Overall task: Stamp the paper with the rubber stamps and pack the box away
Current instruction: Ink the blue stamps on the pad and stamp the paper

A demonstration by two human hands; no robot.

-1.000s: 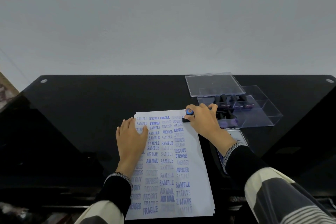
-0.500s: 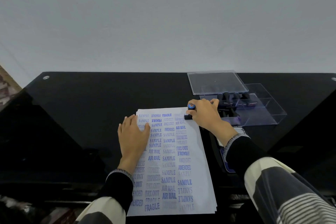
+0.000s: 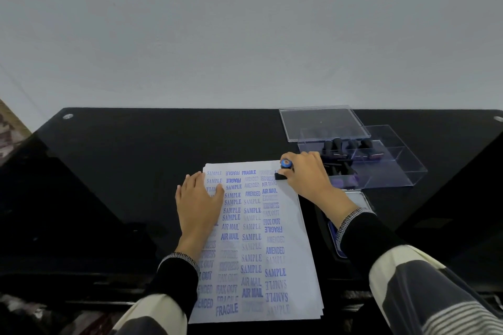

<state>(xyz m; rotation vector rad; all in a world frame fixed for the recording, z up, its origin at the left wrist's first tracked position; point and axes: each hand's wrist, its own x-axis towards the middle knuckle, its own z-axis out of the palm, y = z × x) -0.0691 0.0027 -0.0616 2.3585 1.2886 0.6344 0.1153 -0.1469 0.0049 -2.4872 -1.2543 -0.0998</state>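
A white sheet of paper (image 3: 294, 228) covered in blue stamped words lies on the black table. My left hand (image 3: 197, 200) rests flat on its upper left part, fingers together. My right hand (image 3: 306, 174) grips a rubber stamp (image 3: 284, 168) with a blue-topped black handle, its base pressed on the paper's top right corner. To the right stands the clear plastic box (image 3: 392, 168) holding several black stamps (image 3: 343, 148). Its clear lid (image 3: 321, 122) lies behind it, overlapping the box's rear edge. An ink pad (image 3: 356, 197) sits under my right wrist, partly hidden.
The glossy black table (image 3: 130, 160) stretches left and behind the paper, ending at a plain grey wall. Its near edge runs along the bottom of the view. A patterned rug (image 3: 8, 130) shows at the far left.
The stamp and both hands keep their place on the paper. The view has tilted slightly, so the table sits a little higher in the frame.
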